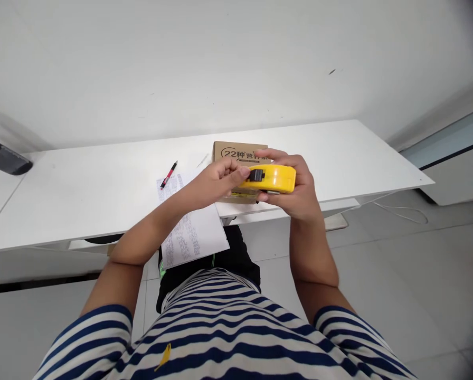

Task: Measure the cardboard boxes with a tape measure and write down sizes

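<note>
In front of the cardboard box, my right hand point(300, 187) is wrapped round a yellow tape measure point(280, 178) with a black lock slider on its near face. The thumb and fingers of my left hand point(216, 182) are closed in a pinch at its left end, beside the slider. Whether they grip the case or the tape's end tab is hidden. Both hands hover above the front part of the desk. Behind them stands the brown cardboard box point(228, 151) with dark printed characters, partly covered by my fingers.
Sheets of handwritten paper point(208, 237) hang over the front edge of the white desk point(90, 190). A red and black pen point(169, 174) lies near their top, with a thin pale stick-like item point(202, 160) beside the box. A dark object point(7, 155) stands at far left.
</note>
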A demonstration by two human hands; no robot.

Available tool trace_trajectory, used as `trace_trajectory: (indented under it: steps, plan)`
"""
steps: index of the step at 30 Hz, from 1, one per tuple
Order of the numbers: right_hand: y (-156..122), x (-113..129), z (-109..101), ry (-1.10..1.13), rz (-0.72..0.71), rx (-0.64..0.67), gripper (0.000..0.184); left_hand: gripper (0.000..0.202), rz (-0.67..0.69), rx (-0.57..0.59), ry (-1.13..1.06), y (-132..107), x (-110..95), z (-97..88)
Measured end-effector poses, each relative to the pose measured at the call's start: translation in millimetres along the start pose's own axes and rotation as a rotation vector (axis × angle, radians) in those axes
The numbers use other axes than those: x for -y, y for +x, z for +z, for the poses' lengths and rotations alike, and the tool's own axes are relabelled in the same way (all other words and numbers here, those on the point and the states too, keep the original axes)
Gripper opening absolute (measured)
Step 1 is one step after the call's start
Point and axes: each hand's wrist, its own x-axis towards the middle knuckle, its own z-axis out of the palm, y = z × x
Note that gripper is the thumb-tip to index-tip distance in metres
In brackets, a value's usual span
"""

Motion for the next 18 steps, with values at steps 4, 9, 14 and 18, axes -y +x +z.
trace_trajectory:
  steps: [4, 9, 14, 18]
  plan:
    - [-1, -5, -11, -0.001, -0.016, 0.004, 0.071, 0.052, -0.044, 0.033, -0.052, 2, 7, -4.4]
    - [0, -38, -57, 0.048, 0.016, -0.275, 0.069, 0.038, -0.086, -0.172, 0.050, 10, 20, -53.2]
    - [1, -86, -102, 0.116, 0.118, -0.437, 0.064, 0.029, -0.248, -0.261, 0.100, 38, 51, -110.4]
    - [3, -104, -109, 0.084, 0.148, -0.439, 0.070, 0.034, -0.314, -0.095, 0.116, 59, 70, -104.0]
